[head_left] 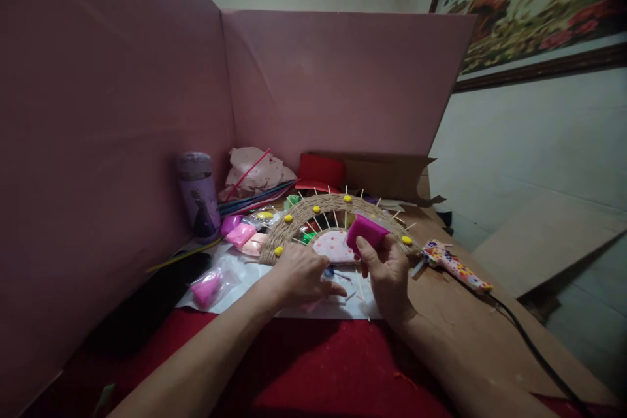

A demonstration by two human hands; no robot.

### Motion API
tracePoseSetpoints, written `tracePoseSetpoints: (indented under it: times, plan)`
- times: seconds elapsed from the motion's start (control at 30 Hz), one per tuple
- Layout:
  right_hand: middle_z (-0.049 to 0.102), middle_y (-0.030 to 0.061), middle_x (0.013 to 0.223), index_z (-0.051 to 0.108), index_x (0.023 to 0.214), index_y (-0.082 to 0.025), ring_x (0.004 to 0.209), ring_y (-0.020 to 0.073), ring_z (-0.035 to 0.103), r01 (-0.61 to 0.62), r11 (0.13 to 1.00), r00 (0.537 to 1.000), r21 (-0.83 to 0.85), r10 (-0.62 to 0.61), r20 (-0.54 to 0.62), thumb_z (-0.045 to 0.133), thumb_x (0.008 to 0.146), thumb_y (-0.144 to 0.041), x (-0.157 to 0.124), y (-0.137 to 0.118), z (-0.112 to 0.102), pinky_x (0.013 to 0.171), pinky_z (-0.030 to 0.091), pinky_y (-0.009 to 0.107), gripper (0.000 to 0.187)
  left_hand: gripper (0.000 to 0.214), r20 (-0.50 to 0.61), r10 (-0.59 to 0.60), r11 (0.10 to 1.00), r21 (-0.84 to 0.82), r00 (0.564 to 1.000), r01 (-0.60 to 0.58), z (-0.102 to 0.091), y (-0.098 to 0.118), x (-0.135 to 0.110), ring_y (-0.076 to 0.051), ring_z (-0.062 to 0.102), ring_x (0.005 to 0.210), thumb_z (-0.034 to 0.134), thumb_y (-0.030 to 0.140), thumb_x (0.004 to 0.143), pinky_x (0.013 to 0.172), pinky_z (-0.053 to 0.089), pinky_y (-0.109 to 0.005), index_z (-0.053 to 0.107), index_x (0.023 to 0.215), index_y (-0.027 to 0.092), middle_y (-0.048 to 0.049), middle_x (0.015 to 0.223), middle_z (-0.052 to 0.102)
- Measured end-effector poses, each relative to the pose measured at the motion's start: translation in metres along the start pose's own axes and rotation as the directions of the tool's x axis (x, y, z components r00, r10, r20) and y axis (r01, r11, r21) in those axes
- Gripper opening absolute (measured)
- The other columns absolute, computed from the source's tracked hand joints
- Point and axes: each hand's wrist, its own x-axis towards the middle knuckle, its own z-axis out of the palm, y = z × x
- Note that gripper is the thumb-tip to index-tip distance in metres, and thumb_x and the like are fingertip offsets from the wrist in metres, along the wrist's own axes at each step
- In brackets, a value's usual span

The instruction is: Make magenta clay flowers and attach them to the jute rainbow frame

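Observation:
My right hand [389, 274] grips a magenta packet [366, 233], which looks like soft modelling clay, between thumb and fingers. Just left of it, my left hand [306, 274] hovers low over the white sheet, palm down, thumb stretched out and the other fingers partly bent; nothing shows in it. Behind both hands stands a half-round woven twine piece [337, 204] with thin sticks poking out around its arc and several yellow dots on it. At its centre is a white half-disc with red dots [333, 245], partly covered by my left hand.
A flowered glue gun [455, 266] lies at right, its black cord running toward me. Pink clay packets [241, 234] and a bagged pink lump [206, 289] lie at left, near a purple tumbler [198, 196]. Pink panels [333, 78] rise behind and left. Red cloth [294, 366] covers the front.

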Motion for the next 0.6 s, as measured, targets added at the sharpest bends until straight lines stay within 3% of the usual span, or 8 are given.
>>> tracePoseSetpoints:
  times: [0.1,0.23,0.37,0.47,0.53,0.6]
  plan:
    - [0.061,0.0018,0.072,0.056,0.090,-0.017,0.062,0.0150,0.057,0.014,1.000,1.000,-0.010,-0.014,0.028,0.064,0.075,-0.035,-0.001,0.000,0.000,0.052,0.046,0.027,0.025,0.060,0.063,0.002,0.999,0.054,0.998,-0.005,0.001,0.007,-0.003,-0.030,0.062,0.064,0.048,0.070,0.068,0.057,0.040,-0.035,0.068,0.083,0.014,-0.0153,0.071,0.067]
    - [0.063,0.0027,0.074,0.058,0.089,-0.016,0.063,0.0151,0.058,0.030,1.000,0.998,-0.005,-0.029,0.047,0.065,0.074,-0.035,-0.004,0.000,0.000,0.056,0.048,0.028,0.025,0.027,0.087,-0.047,0.996,0.083,0.995,0.039,0.004,0.013,-0.009,-0.028,0.063,0.066,0.050,0.033,0.077,0.056,0.042,-0.034,0.065,0.090,0.014,-0.0155,0.081,0.067]
    - [0.065,0.0031,0.077,0.059,0.094,-0.017,0.065,0.0155,0.060,0.037,0.999,0.996,0.015,-0.038,0.076,0.065,0.074,-0.034,-0.005,0.003,0.000,0.060,0.050,0.029,0.027,0.023,0.134,-0.108,0.991,0.098,0.985,0.095,-0.006,0.008,-0.010,-0.028,0.064,0.069,0.046,0.011,0.071,0.057,0.042,-0.033,0.063,0.087,0.014,-0.0148,0.080,0.067]
    - [0.066,0.0044,0.082,0.059,0.099,-0.017,0.070,0.0167,0.061,0.047,0.999,0.995,0.005,-0.048,0.093,0.064,0.075,-0.033,-0.004,0.006,0.000,0.064,0.051,0.030,0.030,0.026,-0.028,-0.280,0.949,0.140,0.959,0.282,-0.026,-0.010,-0.003,-0.026,0.063,0.073,0.040,0.007,0.076,0.060,0.041,-0.032,0.059,0.090,0.015,-0.0117,0.080,0.065]
    - [0.066,0.0053,0.087,0.059,0.102,-0.017,0.075,0.0174,0.062,0.059,0.998,0.992,-0.023,-0.056,0.110,0.063,0.076,-0.033,-0.003,0.007,0.000,0.068,0.051,0.031,0.031,0.030,-0.203,-0.421,0.870,0.187,0.884,0.457,-0.039,-0.030,0.002,-0.026,0.062,0.075,0.032,0.009,0.082,0.061,0.041,-0.032,0.056,0.099,0.016,-0.0113,0.083,0.064]
    - [0.066,0.0058,0.088,0.059,0.104,-0.017,0.077,0.0178,0.062,0.065,0.996,0.990,-0.068,-0.055,0.133,0.062,0.077,-0.032,-0.002,0.008,-0.001,0.069,0.051,0.031,0.031,0.035,-0.293,-0.502,0.798,0.207,0.814,0.567,-0.046,-0.052,0.006,-0.027,0.060,0.083,0.025,0.009,0.086,0.065,0.041,-0.034,0.053,0.106,0.015,-0.0133,0.096,0.062]
